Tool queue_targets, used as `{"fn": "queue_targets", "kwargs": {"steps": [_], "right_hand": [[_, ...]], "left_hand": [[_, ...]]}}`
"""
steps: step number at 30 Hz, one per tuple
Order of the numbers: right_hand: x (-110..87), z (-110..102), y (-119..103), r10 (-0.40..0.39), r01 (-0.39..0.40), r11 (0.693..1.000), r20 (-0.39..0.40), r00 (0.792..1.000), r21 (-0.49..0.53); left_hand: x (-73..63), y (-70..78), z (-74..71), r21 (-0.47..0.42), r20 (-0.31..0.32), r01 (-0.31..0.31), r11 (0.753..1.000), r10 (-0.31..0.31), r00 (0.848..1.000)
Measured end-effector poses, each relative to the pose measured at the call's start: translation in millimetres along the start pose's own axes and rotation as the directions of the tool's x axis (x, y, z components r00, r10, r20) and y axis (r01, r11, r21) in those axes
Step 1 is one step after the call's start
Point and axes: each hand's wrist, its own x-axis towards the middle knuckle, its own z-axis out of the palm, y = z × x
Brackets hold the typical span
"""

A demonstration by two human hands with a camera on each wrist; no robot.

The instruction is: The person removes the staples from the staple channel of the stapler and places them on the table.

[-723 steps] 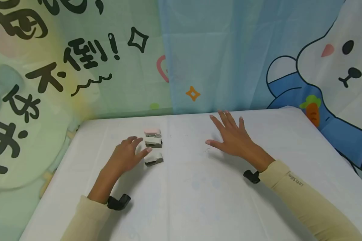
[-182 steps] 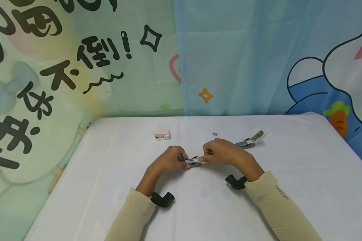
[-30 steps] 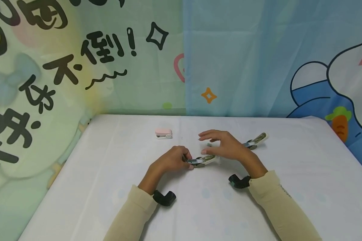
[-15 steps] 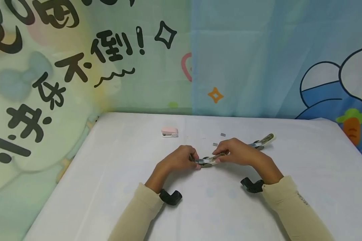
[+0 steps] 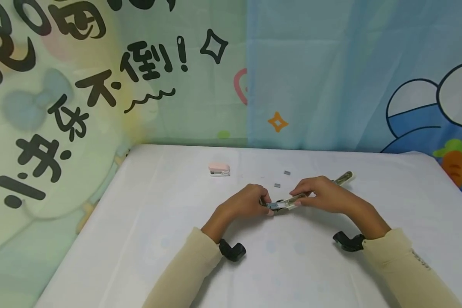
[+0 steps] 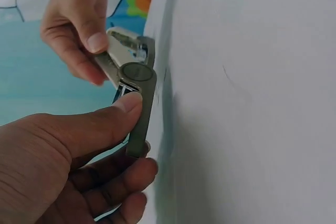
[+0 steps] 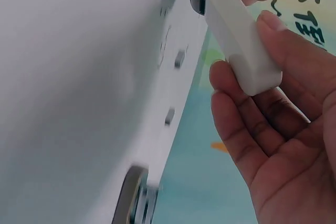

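An opened-out stapler (image 5: 278,205), white on its cover and grey-green on its base, is between my hands over the white table. My left hand (image 5: 247,202) pinches the base end; in the left wrist view its thumb (image 6: 128,102) presses beside the metal part. At the other end, the fingers and thumb of my right hand (image 5: 329,196) grip the white cover (image 7: 241,40). Behind the right hand lies a second opened stapler (image 5: 343,178), partly hidden by it. Two small grey staple strips (image 5: 287,173) (image 5: 277,185) lie beyond the hands.
A closed pink stapler (image 5: 219,170) stands toward the back of the white-covered table (image 5: 169,179). A printed cloth backdrop (image 5: 312,85) hangs behind the table's far edge. Each wrist carries a black camera mount (image 5: 232,250).
A second ago my right hand was off the stapler with its fingers spread; it has since gripped the cover. Both hands and the stapler have shifted right, and the view has turned slightly left.
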Motion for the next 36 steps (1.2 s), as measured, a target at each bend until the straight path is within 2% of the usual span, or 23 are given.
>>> {"fn": "queue_targets", "kwargs": {"steps": [8,16,19,24,30,36], "right_hand": [[-23.1,-11,5,0.097,-0.098,0.994,-0.035,0.995,-0.037],[-54.6,-19,14,0.156,-0.168,0.978,-0.101,0.983,-0.121],[-63.4,-25,16,0.179,-0.196,0.969,-0.12,0.977,-0.153],[-68.3,-31,18,0.212,-0.235,0.957,-0.144,0.967,-0.171],[-68.6,-29,20,0.222,-0.235,0.962,-0.106,0.969,-0.138],[-66.8,-32,14,0.271,-0.275,0.951,-0.052,0.961,-0.142]], "left_hand": [[24.3,13.3,15.2,0.053,-0.004,-0.016,0.998,0.016,1.0],[49.4,36.1,32.7,0.147,0.024,-0.04,0.988,0.037,0.999],[55.6,44.2,39.1,0.177,0.015,-0.054,0.983,0.052,0.999],[61.7,50.5,44.3,0.199,-0.004,-0.049,0.979,0.051,0.999],[63.5,50.9,44.5,0.203,0.071,-0.05,0.978,0.036,0.997],[63.6,51.9,42.3,0.221,0.101,-0.056,0.974,0.034,0.994]]}}
